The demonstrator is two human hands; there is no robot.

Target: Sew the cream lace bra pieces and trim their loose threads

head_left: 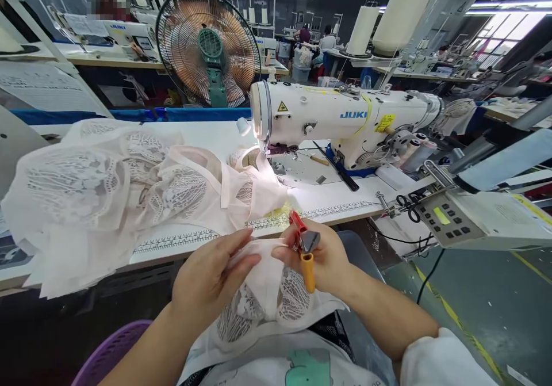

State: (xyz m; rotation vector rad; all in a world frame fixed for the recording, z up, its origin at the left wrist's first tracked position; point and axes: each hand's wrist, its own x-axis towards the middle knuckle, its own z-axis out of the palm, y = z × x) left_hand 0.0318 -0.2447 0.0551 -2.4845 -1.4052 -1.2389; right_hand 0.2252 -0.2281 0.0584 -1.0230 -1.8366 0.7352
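Note:
A pale pink lace bra (pixel 271 282) hangs over my lap below the table edge, its top edge stretched between my hands. My left hand (pixel 211 271) pinches that edge between thumb and fingers. My right hand (pixel 330 253) holds thread snips (pixel 308 242) with red and orange parts and a grey metal middle. Its thumb and forefinger also meet at the bra's edge. On the table to the left lies a pile of similar lace bras (pixel 86 184). One bra part (pixel 259 184) reaches close to the needle area of the white sewing machine (pixel 310 115).
A ruler tape (pixel 319 212) runs along the table's front edge. Black tweezers (pixel 342 170) lie beside the machine. To the right stands a control box (pixel 474 219) with black scissors (pixel 409 206). Behind is a large fan (pixel 209 46); a purple basket (pixel 110 354) sits low left.

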